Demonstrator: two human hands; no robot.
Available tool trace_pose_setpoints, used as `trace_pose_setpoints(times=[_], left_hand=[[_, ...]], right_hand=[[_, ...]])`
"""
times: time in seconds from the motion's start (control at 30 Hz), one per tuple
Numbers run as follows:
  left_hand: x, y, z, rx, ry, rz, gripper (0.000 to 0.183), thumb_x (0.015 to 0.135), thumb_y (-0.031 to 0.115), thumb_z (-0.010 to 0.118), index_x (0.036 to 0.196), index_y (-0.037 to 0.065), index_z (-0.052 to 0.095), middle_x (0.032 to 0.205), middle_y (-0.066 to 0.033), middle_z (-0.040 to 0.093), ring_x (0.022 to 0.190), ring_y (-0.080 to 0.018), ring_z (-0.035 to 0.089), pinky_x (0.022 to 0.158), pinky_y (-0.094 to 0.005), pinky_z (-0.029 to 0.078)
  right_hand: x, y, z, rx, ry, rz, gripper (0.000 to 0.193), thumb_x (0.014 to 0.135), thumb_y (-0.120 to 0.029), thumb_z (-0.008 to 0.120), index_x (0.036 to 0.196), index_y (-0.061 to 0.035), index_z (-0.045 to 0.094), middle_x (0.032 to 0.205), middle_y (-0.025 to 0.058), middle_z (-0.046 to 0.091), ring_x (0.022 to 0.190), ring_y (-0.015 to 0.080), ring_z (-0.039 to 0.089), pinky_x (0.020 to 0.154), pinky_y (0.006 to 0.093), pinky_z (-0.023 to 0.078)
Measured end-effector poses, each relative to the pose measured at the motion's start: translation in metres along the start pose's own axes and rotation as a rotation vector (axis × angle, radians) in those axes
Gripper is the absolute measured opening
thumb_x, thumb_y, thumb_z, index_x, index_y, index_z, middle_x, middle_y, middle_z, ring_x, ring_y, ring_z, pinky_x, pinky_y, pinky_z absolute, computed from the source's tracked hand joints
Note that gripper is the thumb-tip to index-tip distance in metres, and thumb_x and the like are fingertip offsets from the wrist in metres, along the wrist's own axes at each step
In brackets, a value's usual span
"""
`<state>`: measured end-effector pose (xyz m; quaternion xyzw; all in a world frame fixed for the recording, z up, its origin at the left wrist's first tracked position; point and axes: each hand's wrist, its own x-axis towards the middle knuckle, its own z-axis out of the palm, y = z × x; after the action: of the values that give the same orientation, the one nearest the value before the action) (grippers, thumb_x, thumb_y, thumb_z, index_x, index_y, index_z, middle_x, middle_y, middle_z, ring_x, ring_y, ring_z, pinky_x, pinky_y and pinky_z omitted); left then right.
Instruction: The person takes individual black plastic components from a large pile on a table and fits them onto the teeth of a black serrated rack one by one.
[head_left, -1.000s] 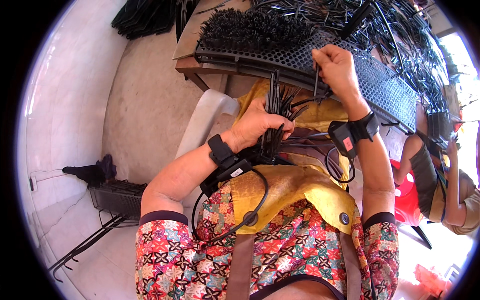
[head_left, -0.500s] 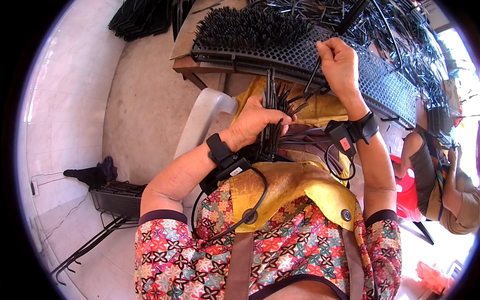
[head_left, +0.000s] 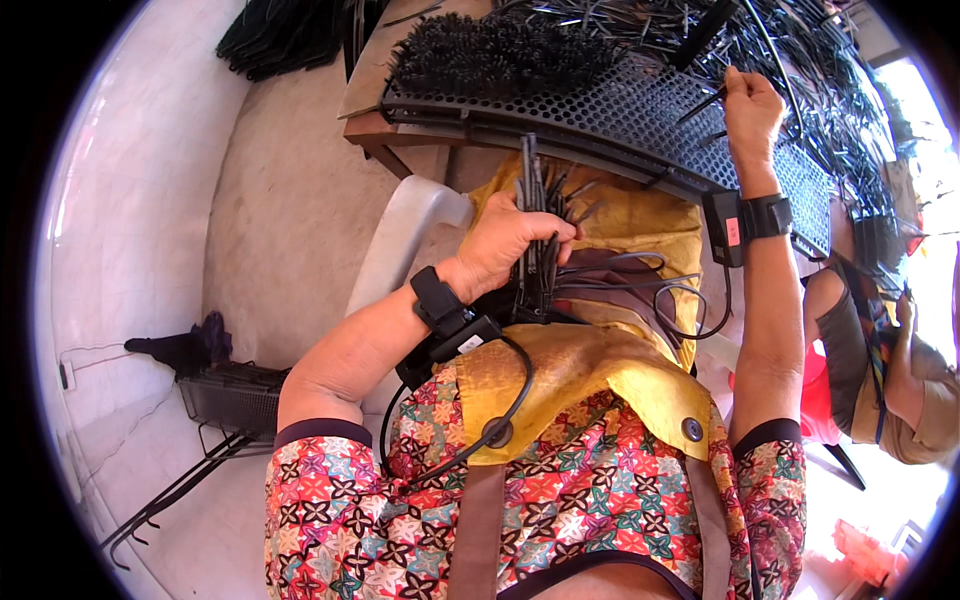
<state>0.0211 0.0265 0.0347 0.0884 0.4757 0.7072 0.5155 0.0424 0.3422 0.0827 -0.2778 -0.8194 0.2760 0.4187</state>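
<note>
My left hand (head_left: 507,243) is wrapped round a bundle of thin black strips (head_left: 538,262), held upright over the yellow apron (head_left: 650,225). Further up and to the right, my right hand (head_left: 755,118) is closed in a pinch. A thin dark strip (head_left: 703,106) sticks out from its fingertips toward the left, above a black perforated rack (head_left: 650,108). Many black strips (head_left: 500,58) stand packed upright in the holes of the rack's left part. Bare holes show in its middle and right part.
Loose black strips (head_left: 850,130) lie heaped behind the rack on the table (head_left: 372,128). A white chair arm (head_left: 400,225) is by my left forearm. Another person (head_left: 870,360) sits at the right. A second black rack (head_left: 235,400) stands at lower left.
My right hand has moved right, away from the bundle, to over the rack's right part. My left hand stays about where it was, still round the bundle.
</note>
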Motion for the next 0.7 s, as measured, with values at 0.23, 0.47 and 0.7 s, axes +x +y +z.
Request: trace_pose_setpoints(times=[0.23, 0.47, 0.7], left_hand=[[-0.001, 0.004, -0.002, 0.0, 0.025, -0.043, 0.012, 0.077, 0.007, 0.061, 0.084, -0.002, 0.06, 0.074, -0.0123, 0.064, 0.06, -0.0185, 0.062, 0.056, -0.0297, 0.052], [-0.002, 0.002, 0.001, -0.055, -0.042, -0.016, 0.015, 0.081, 0.014, 0.064, 0.082, 0.0, 0.06, 0.069, -0.0094, 0.063, 0.057, -0.0172, 0.063, 0.051, -0.029, 0.053], [-0.001, 0.0, -0.004, -0.066, -0.063, -0.028, 0.029, 0.089, 0.032, 0.059, 0.098, 0.005, 0.053, 0.076, -0.0129, 0.062, 0.064, -0.0221, 0.061, 0.056, -0.0341, 0.052]], right_hand=[[-0.02, 0.01, 0.014, -0.131, 0.035, -0.183, 0.023, 0.083, -0.025, 0.065, 0.079, -0.0016, 0.063, 0.067, 0.0172, 0.063, 0.063, 0.0346, 0.061, 0.061, 0.0393, 0.049], [-0.057, -0.018, -0.024, -0.089, -0.172, -0.468, 0.026, 0.08, -0.022, 0.069, 0.094, -0.0008, 0.062, 0.086, 0.0161, 0.065, 0.078, 0.0323, 0.061, 0.069, 0.0389, 0.049], [-0.086, -0.03, -0.034, -0.297, -0.349, -0.925, 0.032, 0.071, -0.013, 0.071, 0.096, 0.0016, 0.058, 0.098, 0.0139, 0.059, 0.091, 0.0324, 0.054, 0.079, 0.0405, 0.046]])
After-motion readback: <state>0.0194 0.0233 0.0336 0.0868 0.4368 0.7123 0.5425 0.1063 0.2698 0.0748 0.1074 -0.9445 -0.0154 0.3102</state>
